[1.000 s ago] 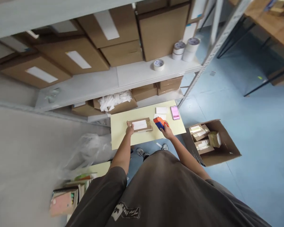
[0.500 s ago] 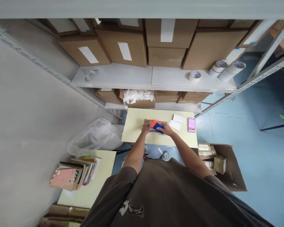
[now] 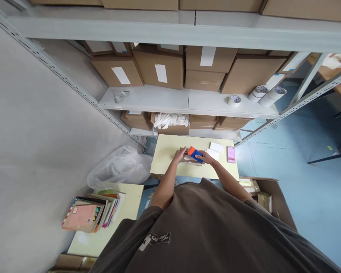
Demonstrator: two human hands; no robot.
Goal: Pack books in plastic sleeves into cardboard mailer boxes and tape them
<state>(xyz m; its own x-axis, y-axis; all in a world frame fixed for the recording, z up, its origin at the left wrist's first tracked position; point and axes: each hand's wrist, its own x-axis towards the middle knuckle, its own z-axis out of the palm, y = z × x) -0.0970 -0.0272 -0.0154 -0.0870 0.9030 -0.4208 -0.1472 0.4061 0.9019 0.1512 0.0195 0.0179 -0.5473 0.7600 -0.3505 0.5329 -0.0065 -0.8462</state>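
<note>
A small brown cardboard parcel [image 3: 188, 160] lies on a pale yellow table [image 3: 165, 167]. My left hand [image 3: 179, 154] rests on the parcel's left end, fingers curled over it. My right hand [image 3: 207, 157] grips an orange and blue tape dispenser [image 3: 194, 153] that sits on top of the parcel. White slips [image 3: 215, 150] and a pink pad [image 3: 231, 154] lie on the table to the right.
Grey metal shelving [image 3: 187, 102] behind the table holds cardboard boxes and tape rolls [image 3: 234, 100]. A clear plastic bag [image 3: 119, 167] sits on the floor at left. A second table [image 3: 102, 235] carries stacked books [image 3: 88, 214]. An open carton [image 3: 268, 197] with small parcels stands right.
My right hand brought the tape dispenser from beside the parcel onto its top. My left hand stayed on the parcel's left end. The camera swung left and tilted up.
</note>
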